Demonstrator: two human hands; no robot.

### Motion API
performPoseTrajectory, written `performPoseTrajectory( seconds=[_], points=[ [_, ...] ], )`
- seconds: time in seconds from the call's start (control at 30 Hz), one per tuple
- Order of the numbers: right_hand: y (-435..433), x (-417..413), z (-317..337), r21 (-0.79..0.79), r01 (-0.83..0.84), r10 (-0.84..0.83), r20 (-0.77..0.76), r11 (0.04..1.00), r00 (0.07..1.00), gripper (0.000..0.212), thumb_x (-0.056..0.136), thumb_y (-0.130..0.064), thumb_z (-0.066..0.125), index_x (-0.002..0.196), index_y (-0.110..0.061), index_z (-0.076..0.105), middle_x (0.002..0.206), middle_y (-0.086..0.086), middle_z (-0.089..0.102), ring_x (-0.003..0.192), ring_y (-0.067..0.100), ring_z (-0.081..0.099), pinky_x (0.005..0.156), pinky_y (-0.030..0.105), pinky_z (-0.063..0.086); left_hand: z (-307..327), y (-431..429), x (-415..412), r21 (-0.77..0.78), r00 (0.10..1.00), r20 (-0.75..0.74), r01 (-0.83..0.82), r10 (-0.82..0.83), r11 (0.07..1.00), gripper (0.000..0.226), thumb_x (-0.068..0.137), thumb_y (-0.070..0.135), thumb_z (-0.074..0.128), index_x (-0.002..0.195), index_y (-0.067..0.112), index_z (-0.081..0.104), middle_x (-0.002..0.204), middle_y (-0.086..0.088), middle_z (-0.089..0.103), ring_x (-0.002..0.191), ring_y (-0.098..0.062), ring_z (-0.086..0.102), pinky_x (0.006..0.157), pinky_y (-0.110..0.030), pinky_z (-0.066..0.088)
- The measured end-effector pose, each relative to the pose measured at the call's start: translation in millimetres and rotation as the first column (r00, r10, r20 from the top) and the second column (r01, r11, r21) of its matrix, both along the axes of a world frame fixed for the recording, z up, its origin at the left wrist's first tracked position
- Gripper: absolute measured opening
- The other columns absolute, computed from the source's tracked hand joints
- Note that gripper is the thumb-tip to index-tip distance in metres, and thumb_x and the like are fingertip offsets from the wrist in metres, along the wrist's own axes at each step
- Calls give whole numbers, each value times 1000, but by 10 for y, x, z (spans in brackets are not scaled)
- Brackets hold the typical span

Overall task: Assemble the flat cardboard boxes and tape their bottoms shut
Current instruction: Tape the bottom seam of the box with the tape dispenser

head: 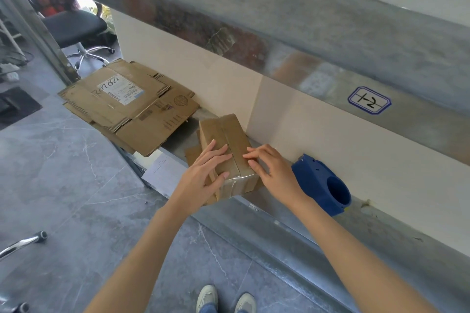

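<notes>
A small brown cardboard box (229,134) stands on the metal ledge (279,231) against the cream wall, its flaps folded shut on top with a seam down the middle. Clear tape shows on its near end. My left hand (203,172) lies flat on the left flap, thumb at the near corner. My right hand (274,167) presses straight fingers on the right flap beside the seam. A blue tape dispenser (323,183) lies on the ledge just right of my right hand. A stack of flattened cardboard boxes (127,104) sits further left, the top one bearing a white label.
A white paper sheet (162,170) lies at the ledge's edge under the box. A black office chair (76,30) stands at the far left, and a chrome chair leg (23,244) at the lower left. My shoes (226,300) stand on the grey tiled floor.
</notes>
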State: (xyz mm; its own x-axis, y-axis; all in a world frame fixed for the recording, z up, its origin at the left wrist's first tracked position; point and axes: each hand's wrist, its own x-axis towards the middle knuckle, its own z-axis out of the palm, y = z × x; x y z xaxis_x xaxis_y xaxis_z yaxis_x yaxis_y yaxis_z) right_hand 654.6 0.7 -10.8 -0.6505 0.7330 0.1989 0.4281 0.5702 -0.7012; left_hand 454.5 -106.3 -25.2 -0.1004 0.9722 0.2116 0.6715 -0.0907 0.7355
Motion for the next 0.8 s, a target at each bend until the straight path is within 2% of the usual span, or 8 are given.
performPoseTrajectory(
  seconds=[0.07, 0.13, 0.2, 0.3, 0.5, 0.57, 0.7, 0.8],
  points=[
    [1, -1, 24, -1, -8, 8, 11, 1000, 1000, 19, 102, -19, 52, 113, -18, 68, 118, -9, 58, 123, 4, 52, 97, 22, 45, 27, 1, 4, -24, 998, 60, -5, 7, 1000, 42, 99, 48, 47, 135, 28, 57, 149, 18, 43, 148, 2, 14, 117, -37, 30],
    [29, 39, 63, -35, -39, 40, 26, 999, 999, 23, 103, -15, 49, 116, -21, 67, 122, -11, 58, 125, 0, 50, 101, 16, 40, 59, -22, -17, -55, 991, 132, 15, -7, 998, 39, 99, 36, 43, 135, 30, 57, 150, 21, 41, 148, 3, 13, 118, -37, 24],
    [72, 102, 110, -71, -95, 100, 68, 993, 993, 35, 98, -5, 47, 121, -25, 65, 129, -15, 56, 127, -4, 45, 100, 8, 34, 92, -46, -50, -89, 989, 148, 43, -30, 995, 55, 86, 25, 35, 137, 29, 56, 151, 21, 39, 148, 3, 11, 119, -36, 20],
    [110, 154, 150, 5, -135, 133, 170, 991, 977, 51, 89, 6, 50, 124, -28, 64, 136, -20, 54, 124, -6, 44, 94, 9, 38, 108, -57, -63, -107, 993, 112, 50, -38, 993, 66, 77, 14, 33, 138, 30, 54, 152, 21, 37, 148, 4, 9, 120, -40, 22],
    [91, 135, 115, 156, -116, 96, 130, 981, 987, 31, 96, -8, 57, 119, -26, 69, 129, -18, 61, 116, 2, 52, 93, 17, 45, 62, -55, -17, -37, 998, 56, 19, -17, 999, 63, 80, 11, 35, 138, 26, 55, 150, 21, 38, 149, 2, 12, 118, -40, 31],
    [79, 135, 90, 177, -98, 80, 105, 979, 991, 29, 96, -8, 59, 117, -24, 70, 127, -15, 63, 114, 5, 55, 94, 22, 47, 43, -56, -7, -25, 999, 52, 13, -11, 1000, 62, 81, 15, 33, 139, 24, 55, 151, 19, 39, 149, 0, 13, 119, -34, 28],
    [56, 113, 54, 209, -57, 45, 59, 976, 997, 25, 95, -7, 61, 113, -20, 72, 122, -11, 66, 108, 8, 59, 92, 25, 49, 10, -72, 38, 14, 999, 45, -8, 8, 1000, 64, 81, 24, 26, 139, 24, 54, 152, 17, 40, 150, -2, 13, 114, -12, 18],
    [45, 102, 34, 213, -48, 43, 32, 976, 999, 23, 95, -8, 62, 112, -19, 72, 120, -11, 67, 106, 8, 60, 92, 25, 48, -42, -66, 76, 52, 998, 64, -29, 25, 998, 63, 82, 19, 29, 138, 21, 56, 151, 14, 43, 150, -7, 16, 115, -10, 17]
  ],
)
